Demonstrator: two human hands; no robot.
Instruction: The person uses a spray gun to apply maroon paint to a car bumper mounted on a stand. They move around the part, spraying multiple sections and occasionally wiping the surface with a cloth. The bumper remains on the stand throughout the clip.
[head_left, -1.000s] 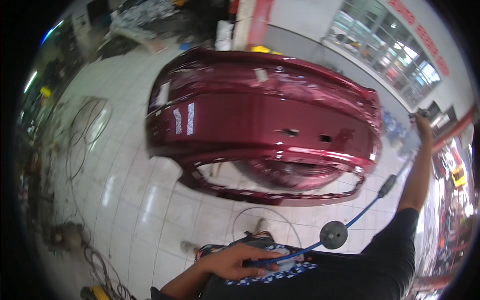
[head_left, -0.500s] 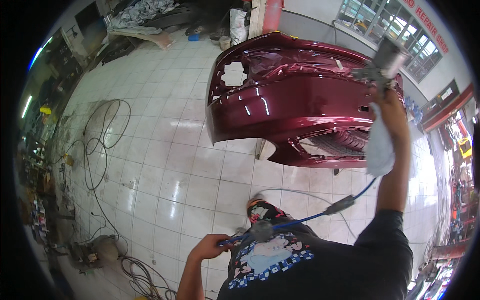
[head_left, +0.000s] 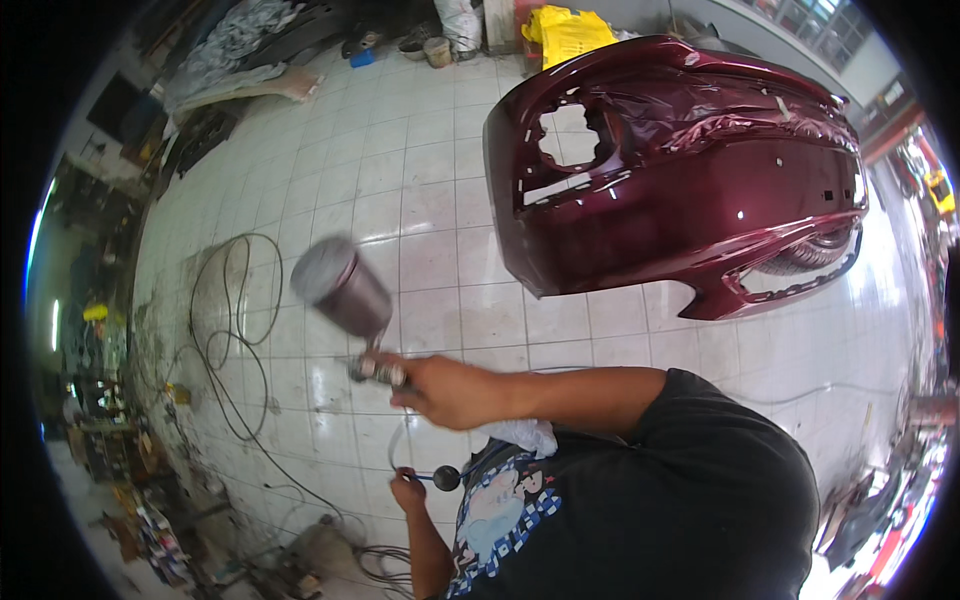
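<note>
My right hand is closed round the handle of a paint spray gun, whose grey, maroon-stained cup tilts up to the left. It reaches across my body, well left of a glossy dark-red car bumper. A crumpled whitish cloth hangs below my right forearm. Lower down, my left hand grips a thin blue air hose. Close to that hand, a dark round fitting sits on the hose near my shirt.
A tyre shows through the bumper's lower opening. Long dark hoses loop over the white tiled floor at left. A yellow sheet lies behind the bumper. Equipment stands at lower left, and a bucket at the back.
My right hand has swung the spray gun from above the bumper's right end far to the left, over the floor. The view has shifted, so the bumper appears farther right.
</note>
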